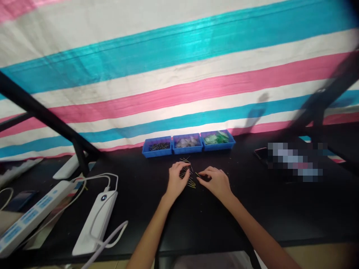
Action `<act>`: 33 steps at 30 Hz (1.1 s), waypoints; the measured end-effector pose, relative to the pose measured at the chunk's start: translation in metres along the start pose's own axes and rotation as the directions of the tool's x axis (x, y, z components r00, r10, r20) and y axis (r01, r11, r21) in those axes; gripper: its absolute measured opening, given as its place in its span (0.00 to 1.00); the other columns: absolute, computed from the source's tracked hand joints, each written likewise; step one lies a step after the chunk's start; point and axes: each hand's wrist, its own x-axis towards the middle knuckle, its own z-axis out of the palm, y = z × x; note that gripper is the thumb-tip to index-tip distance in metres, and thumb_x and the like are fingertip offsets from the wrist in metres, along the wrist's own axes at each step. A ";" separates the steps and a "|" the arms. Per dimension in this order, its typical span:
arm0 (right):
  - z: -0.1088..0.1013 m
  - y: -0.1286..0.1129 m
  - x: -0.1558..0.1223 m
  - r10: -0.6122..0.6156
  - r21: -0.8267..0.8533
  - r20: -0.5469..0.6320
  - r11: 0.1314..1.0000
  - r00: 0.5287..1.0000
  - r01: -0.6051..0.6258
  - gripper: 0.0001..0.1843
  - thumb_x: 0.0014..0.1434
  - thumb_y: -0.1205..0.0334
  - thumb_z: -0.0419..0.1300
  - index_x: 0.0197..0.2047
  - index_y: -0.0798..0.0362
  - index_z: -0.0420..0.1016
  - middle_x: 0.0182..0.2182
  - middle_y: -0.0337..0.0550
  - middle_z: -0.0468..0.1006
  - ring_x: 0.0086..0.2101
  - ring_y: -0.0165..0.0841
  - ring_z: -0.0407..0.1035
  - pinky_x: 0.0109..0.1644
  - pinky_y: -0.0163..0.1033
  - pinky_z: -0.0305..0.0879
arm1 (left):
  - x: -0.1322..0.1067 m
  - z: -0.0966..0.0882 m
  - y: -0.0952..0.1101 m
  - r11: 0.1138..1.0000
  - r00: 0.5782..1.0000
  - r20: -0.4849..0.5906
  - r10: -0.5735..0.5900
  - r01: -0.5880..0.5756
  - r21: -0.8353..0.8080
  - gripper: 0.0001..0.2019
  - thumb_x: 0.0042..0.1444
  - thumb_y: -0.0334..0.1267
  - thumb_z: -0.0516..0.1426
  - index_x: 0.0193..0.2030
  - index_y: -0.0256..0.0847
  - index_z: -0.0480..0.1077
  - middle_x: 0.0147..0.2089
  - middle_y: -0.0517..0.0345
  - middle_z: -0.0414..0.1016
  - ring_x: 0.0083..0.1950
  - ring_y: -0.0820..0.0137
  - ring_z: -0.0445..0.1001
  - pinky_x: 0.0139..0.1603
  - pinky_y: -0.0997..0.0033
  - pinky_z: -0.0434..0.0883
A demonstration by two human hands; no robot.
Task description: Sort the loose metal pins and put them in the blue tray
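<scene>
Both my hands rest on a black table beside a small heap of thin metal pins. My left hand lies palm down at the heap's left side, fingers curled onto the pins. My right hand lies at the heap's right side, its fingertips pinched together at a pin; what they hold is too small to name. Behind the heap stand three blue trays in a row: the left tray holds dark pins, the middle tray clear pieces, the right tray green pieces.
A white power bank with a cable lies at the left front, next to a white power strip. A dark phone and a blurred-out patch lie at the right. A striped pink, blue and white sheet hangs behind the table.
</scene>
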 end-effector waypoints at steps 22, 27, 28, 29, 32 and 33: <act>0.013 -0.003 -0.004 0.118 0.305 0.015 0.945 0.993 -0.117 0.13 0.53 0.51 0.56 0.33 0.51 0.74 0.25 0.41 0.77 0.24 0.31 0.68 0.27 0.35 0.59 | -0.003 -0.002 0.011 0.957 0.974 -0.179 -0.141 0.088 -0.276 0.06 0.52 0.33 0.54 0.38 0.41 0.69 0.32 0.57 0.65 0.35 0.71 0.66 0.39 0.70 0.65; 0.012 -0.013 -0.001 0.134 0.524 0.030 0.841 0.990 -0.130 0.14 0.55 0.51 0.55 0.36 0.54 0.69 0.22 0.42 0.75 0.22 0.30 0.66 0.26 0.35 0.60 | -0.004 0.005 0.008 0.904 0.967 -0.104 -0.232 0.175 -0.390 0.12 0.48 0.40 0.59 0.40 0.41 0.66 0.28 0.62 0.63 0.31 0.74 0.64 0.32 0.74 0.63; 0.012 -0.015 0.000 0.140 0.572 0.034 0.810 0.990 -0.134 0.15 0.55 0.50 0.55 0.36 0.54 0.68 0.22 0.41 0.75 0.21 0.30 0.65 0.26 0.35 0.60 | -0.004 0.006 0.008 0.883 0.967 -0.065 -0.245 0.195 -0.427 0.13 0.48 0.41 0.59 0.39 0.41 0.66 0.27 0.62 0.63 0.30 0.75 0.64 0.30 0.75 0.62; 0.012 -0.018 0.002 0.144 0.616 0.043 0.775 0.989 -0.139 0.15 0.55 0.50 0.55 0.37 0.54 0.68 0.22 0.41 0.74 0.20 0.29 0.65 0.25 0.35 0.61 | -0.004 0.006 0.008 0.859 0.967 -0.023 -0.255 0.216 -0.465 0.13 0.47 0.42 0.60 0.39 0.40 0.66 0.26 0.63 0.63 0.29 0.75 0.64 0.29 0.75 0.61; 0.013 -0.026 0.010 0.139 0.718 0.072 0.680 0.988 -0.148 0.16 0.54 0.49 0.56 0.36 0.54 0.67 0.22 0.40 0.73 0.21 0.29 0.65 0.25 0.34 0.62 | -0.002 0.006 0.007 0.778 0.960 0.079 -0.269 0.265 -0.569 0.12 0.48 0.43 0.59 0.37 0.38 0.69 0.26 0.62 0.66 0.29 0.75 0.65 0.30 0.76 0.62; 0.014 -0.029 0.013 0.135 0.739 0.074 0.658 0.988 -0.145 0.15 0.54 0.50 0.57 0.36 0.54 0.67 0.22 0.40 0.73 0.22 0.29 0.66 0.25 0.34 0.62 | -0.002 0.005 0.007 0.754 0.957 0.096 -0.273 0.275 -0.596 0.12 0.49 0.43 0.59 0.36 0.37 0.70 0.27 0.60 0.68 0.30 0.75 0.66 0.31 0.75 0.64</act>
